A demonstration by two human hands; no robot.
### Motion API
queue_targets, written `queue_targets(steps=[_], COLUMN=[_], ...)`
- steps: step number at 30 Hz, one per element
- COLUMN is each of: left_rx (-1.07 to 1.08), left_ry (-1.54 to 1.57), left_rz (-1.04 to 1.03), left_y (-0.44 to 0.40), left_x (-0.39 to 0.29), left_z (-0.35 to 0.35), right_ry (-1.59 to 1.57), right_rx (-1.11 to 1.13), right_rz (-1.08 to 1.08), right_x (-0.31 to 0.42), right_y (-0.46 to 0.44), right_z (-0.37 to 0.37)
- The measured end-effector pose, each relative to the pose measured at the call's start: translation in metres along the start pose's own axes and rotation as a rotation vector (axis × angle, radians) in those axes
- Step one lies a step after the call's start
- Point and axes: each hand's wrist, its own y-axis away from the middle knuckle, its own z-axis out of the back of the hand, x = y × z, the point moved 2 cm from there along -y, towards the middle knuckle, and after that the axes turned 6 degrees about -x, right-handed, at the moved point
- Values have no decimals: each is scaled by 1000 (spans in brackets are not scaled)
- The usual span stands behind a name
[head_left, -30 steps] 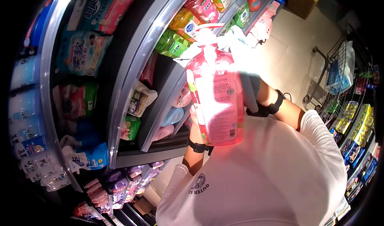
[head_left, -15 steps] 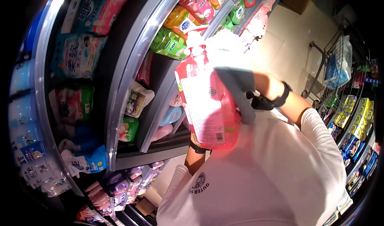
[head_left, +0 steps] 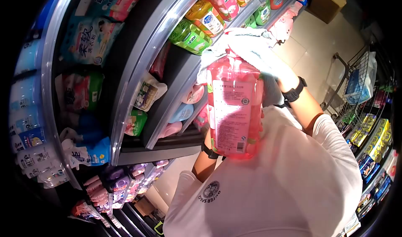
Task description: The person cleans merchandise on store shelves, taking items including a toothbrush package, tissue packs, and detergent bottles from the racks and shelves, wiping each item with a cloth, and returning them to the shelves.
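Observation:
A large pink bottle point(head_left: 236, 107) of see-through liquid stands upright in front of my chest, its printed back label and barcode facing me. My left hand is behind it; only the wrist with a black band point(head_left: 208, 150) shows, and the bottle appears to rest in that hand. A pale, brightly lit cloth point(head_left: 245, 44) is draped over the bottle's cap and shoulders. My right hand point(head_left: 278, 67), a black watch on its wrist, is closed on this cloth at the bottle's top right. Glare and folds conceal most of its fingers.
Shelves to the left hold green point(head_left: 190, 36) and orange point(head_left: 205, 17) bottles and detergent bags point(head_left: 92, 42). A wire shopping cart point(head_left: 358, 84) stands at right, with a cardboard box point(head_left: 328, 4) farther back. Packaged goods point(head_left: 374, 147) line the right shelf.
The bottle has turned more upright and shifted slightly right. The cloth now spreads round its top on both sides, and my right hand has moved up from the bottle's side.

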Motion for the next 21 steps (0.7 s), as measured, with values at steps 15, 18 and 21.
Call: queue_targets(steps=[15, 18, 21], left_rx=[-351, -379, -417], left_ry=[-433, -584, -852], left_rz=[-611, -696, -934], left_y=[-21, -24, -25], left_x=[-33, -41, -44], left_z=[-16, -29, -53], right_ry=[-942, -883, -641], right_rx=[-30, 69, 273], right_rz=[-747, -578, -492], right_x=[23, 6, -9], right_y=[67, 78, 80], right_z=[-22, -27, -29])
